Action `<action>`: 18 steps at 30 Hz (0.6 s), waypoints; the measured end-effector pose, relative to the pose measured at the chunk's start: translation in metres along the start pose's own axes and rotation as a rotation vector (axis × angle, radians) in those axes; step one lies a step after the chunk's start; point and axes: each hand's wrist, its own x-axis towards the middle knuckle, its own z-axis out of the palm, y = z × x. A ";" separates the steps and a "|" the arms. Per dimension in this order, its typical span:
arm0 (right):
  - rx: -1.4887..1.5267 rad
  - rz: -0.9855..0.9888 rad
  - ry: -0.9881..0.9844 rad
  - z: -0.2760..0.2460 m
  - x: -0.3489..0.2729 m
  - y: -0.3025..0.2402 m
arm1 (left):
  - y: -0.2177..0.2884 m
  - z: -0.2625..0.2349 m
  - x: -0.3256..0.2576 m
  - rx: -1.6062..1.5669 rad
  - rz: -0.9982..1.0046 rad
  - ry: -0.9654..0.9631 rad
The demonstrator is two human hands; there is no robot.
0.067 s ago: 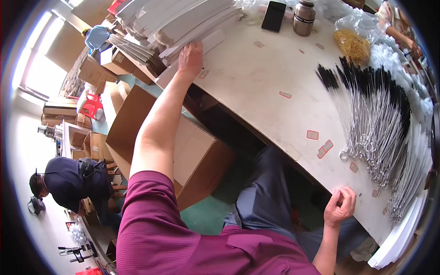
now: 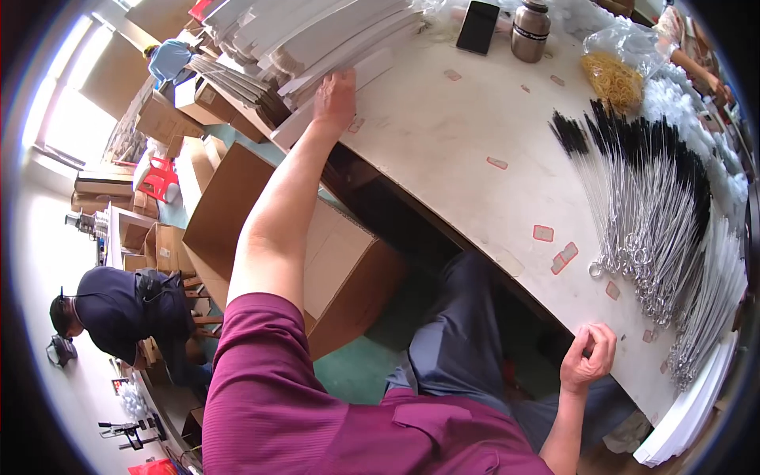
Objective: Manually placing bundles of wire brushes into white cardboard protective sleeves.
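1. Pale worktop [image 2: 427, 150] crosses the view diagonally, its near edge running from upper left to lower right. An open cardboard box [image 2: 340, 261] stands on the near side of that edge.
2. Locate the stack of flat white pieces [image 2: 317, 36] at the upper left of the worktop. Its long axis runs from lower left to upper right.
3. Left hand [image 2: 336, 99]: arm extended, palm down, at the near side of the stack. The stack lies directly beyond the fingers and extends away to the right; the left arm is clearly the nearer one.
4. Right hand [image 2: 588, 354]: at the near edge of the worktop, well apart from the stack, fingers curled toward the thumb, with no held item visible.
5. Hand state: the left fingertips are obscured and the right fingers are folded, so whether either hand grips anything cannot be told from this view.
6. Black-bristled brushes [image 2: 653, 158] with wire handles lie beyond the right hand, bristles away from the person, ring ends nearer. White-bristled brushes [image 2: 732, 178] lie to their right.
7. Far side of the worktop: a dark phone [image 2: 477, 28], a metal bottle [image 2: 530, 33] and a clear bag of yellow bands [image 2: 612, 81].
8. Background, left: a co-worker in dark clothing [image 2: 123, 317] bends forward.
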 end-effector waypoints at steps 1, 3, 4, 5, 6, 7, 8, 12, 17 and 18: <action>0.004 -0.005 0.000 0.003 0.000 0.000 | 0.001 0.000 0.003 0.003 -0.005 0.003; -0.012 -0.003 0.013 0.007 0.000 0.002 | 0.003 -0.001 0.011 -0.134 -0.016 0.036; -0.007 -0.005 0.010 0.007 0.000 0.000 | 0.002 0.001 0.012 -0.129 -0.019 0.035; -0.013 -0.005 0.003 0.007 0.000 -0.001 | 0.000 0.002 0.012 -0.152 -0.019 0.042; -0.020 -0.005 -0.004 0.007 0.000 -0.002 | -0.001 0.003 0.012 -0.175 -0.017 0.050; -0.023 -0.004 -0.004 0.007 0.000 -0.002 | 0.002 0.003 0.013 -0.178 -0.016 0.049; -0.029 -0.008 -0.005 0.007 -0.001 -0.001 | 0.005 0.002 0.014 -0.179 -0.041 0.027; -0.027 -0.007 -0.003 0.008 0.000 -0.001 | 0.002 0.005 0.020 -0.207 -0.021 0.064; -0.043 -0.006 -0.012 0.008 -0.002 0.001 | 0.001 0.008 0.027 -0.247 -0.002 0.054; -0.030 0.000 -0.011 0.009 -0.002 0.000 | -0.004 0.008 0.028 -0.250 0.014 0.086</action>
